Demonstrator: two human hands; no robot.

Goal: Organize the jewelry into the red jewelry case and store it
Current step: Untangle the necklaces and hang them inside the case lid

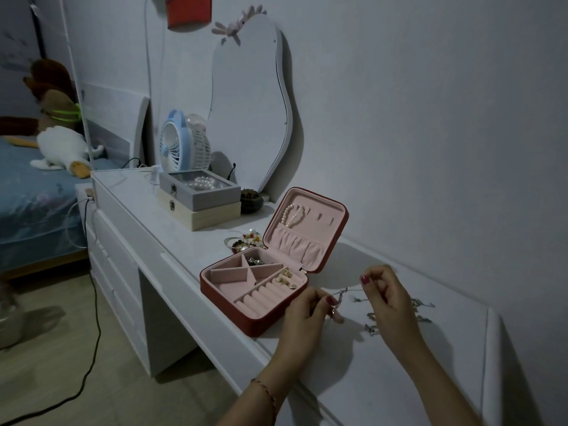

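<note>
Pinching a thin silver chain point(341, 295) between left hand point(307, 312) and right hand point(384, 292), fingertips closed on it, just above the white dresser top point(384, 364). Sitting open just left: the red jewelry case point(264, 284), pearl bracelet point(293, 215) hanging in its lid, rings point(284, 279) lying inside.

No legible text, label, brand or number anywhere — red wall hanging point(189, 9) too dim to read.

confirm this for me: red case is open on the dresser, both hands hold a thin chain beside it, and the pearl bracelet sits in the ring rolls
Not quite. The head view shows the pearl bracelet hanging inside the lid of the red case, not in the ring rolls. The rest holds: left hand and right hand hold the chain.
</note>
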